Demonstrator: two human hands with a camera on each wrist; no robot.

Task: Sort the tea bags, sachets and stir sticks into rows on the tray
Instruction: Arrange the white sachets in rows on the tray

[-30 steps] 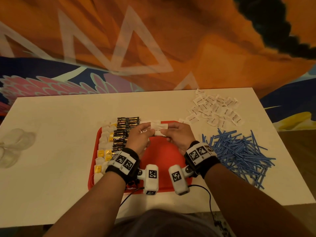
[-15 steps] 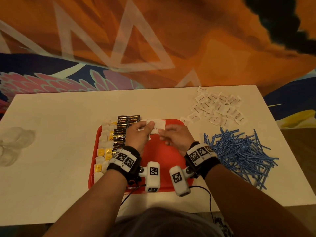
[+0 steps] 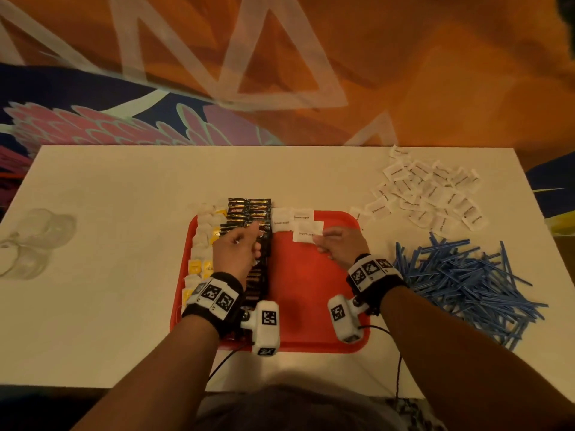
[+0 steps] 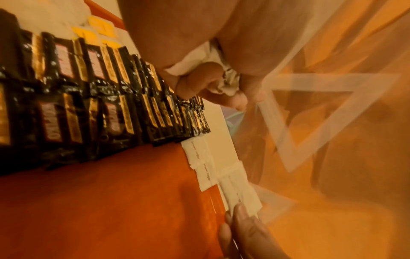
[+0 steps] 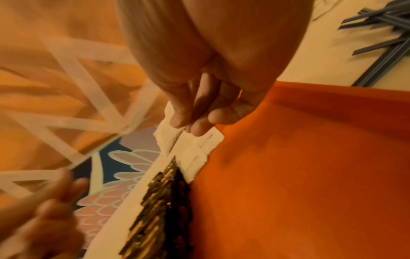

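1. Our right hand (image 3: 340, 247) pinches a white sugar sachet (image 3: 306, 233) at its near edge, setting it at the far end of the red tray (image 3: 311, 290) beside two sachets already laid there.
2. Our left hand (image 3: 238, 251) hovers over the dark sachet row (image 3: 255, 244), fingers curled round spare white sachets (image 4: 195, 64), likely as ready stock.
3. The pinched sachet lies flat, long axis across the tray, print facing up.
4. The loose sachets (image 3: 429, 189) and stir sticks (image 3: 466, 281) wait on the desk (image 3: 109, 306).

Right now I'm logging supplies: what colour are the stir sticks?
Blue; the stir sticks show best in the head view.
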